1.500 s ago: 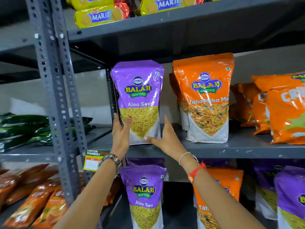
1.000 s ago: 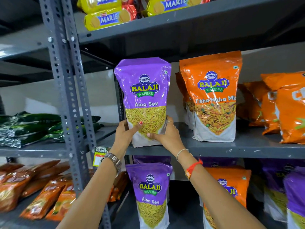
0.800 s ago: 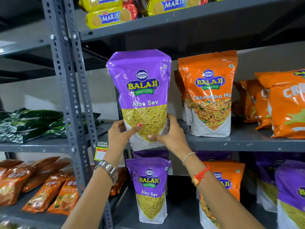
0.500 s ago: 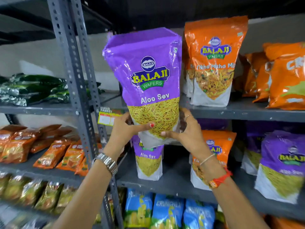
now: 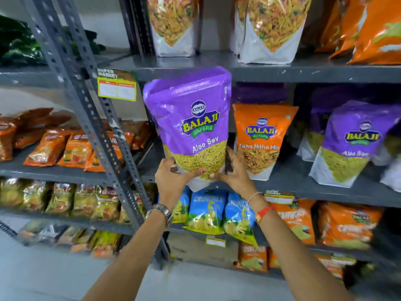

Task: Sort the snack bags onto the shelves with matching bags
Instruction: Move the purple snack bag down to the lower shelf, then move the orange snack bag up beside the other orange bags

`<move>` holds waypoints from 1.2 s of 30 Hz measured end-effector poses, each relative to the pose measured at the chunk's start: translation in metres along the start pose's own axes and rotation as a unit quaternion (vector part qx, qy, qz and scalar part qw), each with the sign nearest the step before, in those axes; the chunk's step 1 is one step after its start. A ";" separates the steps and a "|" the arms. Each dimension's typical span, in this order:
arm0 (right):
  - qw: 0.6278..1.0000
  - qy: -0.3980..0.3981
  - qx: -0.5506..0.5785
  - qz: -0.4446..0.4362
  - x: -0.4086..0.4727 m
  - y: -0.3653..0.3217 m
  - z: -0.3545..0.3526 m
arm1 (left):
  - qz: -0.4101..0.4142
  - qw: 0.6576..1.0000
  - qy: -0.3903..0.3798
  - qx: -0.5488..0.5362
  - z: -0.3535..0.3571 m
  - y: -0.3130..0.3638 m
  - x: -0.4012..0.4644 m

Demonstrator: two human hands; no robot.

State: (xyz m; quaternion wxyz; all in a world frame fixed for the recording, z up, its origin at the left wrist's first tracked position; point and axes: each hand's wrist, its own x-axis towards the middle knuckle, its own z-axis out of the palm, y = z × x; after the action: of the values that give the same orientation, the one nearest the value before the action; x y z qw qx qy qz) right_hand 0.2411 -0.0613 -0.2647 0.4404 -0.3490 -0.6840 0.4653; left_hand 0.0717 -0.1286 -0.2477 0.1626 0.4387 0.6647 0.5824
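Observation:
A purple Aloo Sev bag (image 5: 191, 118) is held upright in front of the middle shelf (image 5: 293, 183). My left hand (image 5: 171, 174) grips its lower left corner and my right hand (image 5: 234, 172) grips its lower right corner. To its right on that shelf stands an orange Tikha Mitha Mix bag (image 5: 260, 135). Further right stand more purple Aloo Sev bags (image 5: 351, 144). On the shelf above (image 5: 303, 71) stand bags with orange tops, cut off by the frame edge (image 5: 273, 29).
A grey perforated upright post (image 5: 91, 109) runs diagonally left of the held bag, with a yellow price tag (image 5: 117, 88) on the shelf edge. Blue Crunchex bags (image 5: 206, 211) fill the shelf below. Small orange packets (image 5: 65, 146) lie on the left rack. Grey floor lies beneath.
Both hands took the purple Aloo Sev bag off the upper shelf beside the orange bag and lowered it to the level of the shelf below. The view tilted downward.

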 end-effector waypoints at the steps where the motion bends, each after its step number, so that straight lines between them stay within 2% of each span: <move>1: 1.000 -0.002 -0.001 0.005 -0.001 0.009 0.001 | -0.005 1.000 0.009 0.005 0.006 -0.005 -0.005; 6: 0.998 0.037 0.015 0.056 -0.003 0.042 0.004 | -0.029 0.996 0.043 0.069 0.041 -0.017 -0.018; 12: 0.987 0.143 0.014 0.078 0.011 0.075 0.005 | -0.086 0.994 0.048 0.051 0.081 -0.033 -0.010; 17: 0.984 0.161 -0.016 0.078 0.029 0.092 0.002 | -0.116 0.991 0.059 0.042 0.104 -0.047 0.002; 23: 0.977 0.178 -0.095 0.074 0.039 0.103 0.000 | -0.105 0.990 0.066 0.070 0.122 -0.056 0.017; 25: 0.975 0.184 -0.090 0.091 0.038 0.103 0.001 | -0.100 0.991 0.062 0.065 0.127 -0.055 0.021; 29: 0.952 0.288 -0.064 0.088 0.020 0.090 -0.012 | -0.114 0.991 0.070 0.008 0.131 -0.050 0.021; 31: 0.929 0.359 -0.049 0.078 0.011 0.087 -0.030 | -0.074 0.988 0.133 -0.003 0.134 -0.047 0.010; 33: 0.900 0.426 -0.057 0.069 0.005 0.088 -0.049 | 0.017 0.984 0.175 0.003 0.139 -0.042 -0.010; 34: 0.888 0.450 -0.068 0.068 0.005 0.089 -0.058 | 0.060 0.986 0.156 -0.009 0.143 -0.038 -0.020; 36: 0.874 0.469 -0.094 0.086 0.007 0.095 -0.073 | 0.106 0.993 0.037 -0.038 0.157 -0.033 -0.029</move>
State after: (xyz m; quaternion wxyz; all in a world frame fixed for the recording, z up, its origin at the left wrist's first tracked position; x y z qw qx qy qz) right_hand 0.3130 -0.0007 -0.3390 0.6330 -0.6234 -0.4049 0.2161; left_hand 0.1892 -0.0492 -0.3287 0.0918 0.4779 0.5975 0.6373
